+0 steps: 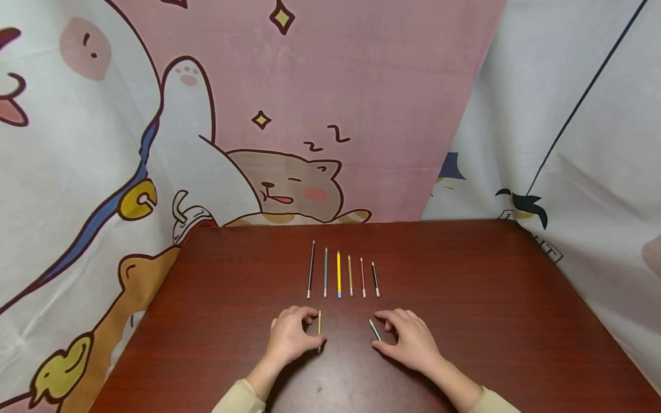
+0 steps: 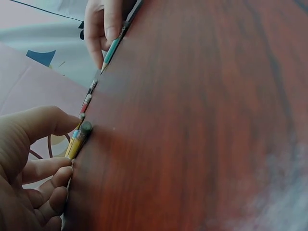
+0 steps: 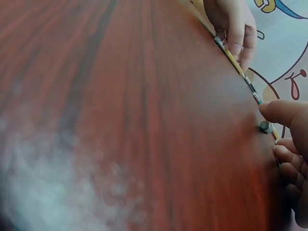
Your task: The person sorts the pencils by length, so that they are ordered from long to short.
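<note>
My left hand (image 1: 290,334) holds a short yellow pencil (image 1: 319,322) between curved thumb and index finger, low at the tabletop. The pencil points away from me, and the thumb covers part of its lower half. To the right, my right hand (image 1: 411,339) has its thumb and index finger around a short teal pencil (image 1: 374,328), which slants with its tip to the far left. The thumb hides its near end. In the left wrist view the teal pencil (image 2: 113,50) shows a sharpened tip. How firmly either pencil is gripped is hard to see.
Beyond the hands, several pencils lie side by side, from a long black pencil (image 1: 311,269) at left through a yellow pencil with a blue end (image 1: 338,275) to a short dark pencil (image 1: 375,280) at right. The brown table (image 1: 217,321) meets a printed cloth (image 1: 392,115) behind.
</note>
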Demonstrator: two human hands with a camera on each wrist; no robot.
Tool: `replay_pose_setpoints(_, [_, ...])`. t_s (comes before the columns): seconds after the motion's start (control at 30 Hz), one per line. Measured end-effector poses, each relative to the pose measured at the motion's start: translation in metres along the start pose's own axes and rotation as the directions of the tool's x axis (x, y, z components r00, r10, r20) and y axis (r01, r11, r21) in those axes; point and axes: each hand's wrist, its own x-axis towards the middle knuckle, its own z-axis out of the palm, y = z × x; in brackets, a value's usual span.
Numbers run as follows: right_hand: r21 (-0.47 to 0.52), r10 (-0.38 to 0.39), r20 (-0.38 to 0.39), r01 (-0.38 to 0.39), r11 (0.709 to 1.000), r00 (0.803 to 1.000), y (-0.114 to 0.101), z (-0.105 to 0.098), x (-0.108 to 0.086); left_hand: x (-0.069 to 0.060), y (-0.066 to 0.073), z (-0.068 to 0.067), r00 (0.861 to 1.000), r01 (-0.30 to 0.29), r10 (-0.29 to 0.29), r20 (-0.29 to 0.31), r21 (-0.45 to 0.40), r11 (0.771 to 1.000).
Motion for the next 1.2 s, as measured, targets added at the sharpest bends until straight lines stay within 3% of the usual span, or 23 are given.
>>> replay_pose_setpoints(0.4, [-0.018, 0.047, 0.037, -0.046, 0.999, 0.998, -0.0030, 0.0002, 0.0018, -0.0003, -0.0007, 0.0020, 1.000, -0.014, 0.014, -0.012, 0.009, 1.000])
replay_pose_setpoints(1.2, [0.031, -0.006, -0.027, 0.007, 0.999, 1.000, -0.0003, 0.0009, 0.0018, -0.0013, -0.0042, 0.0030, 0.997, -0.059, 0.058, -0.056, -0.008, 0.998])
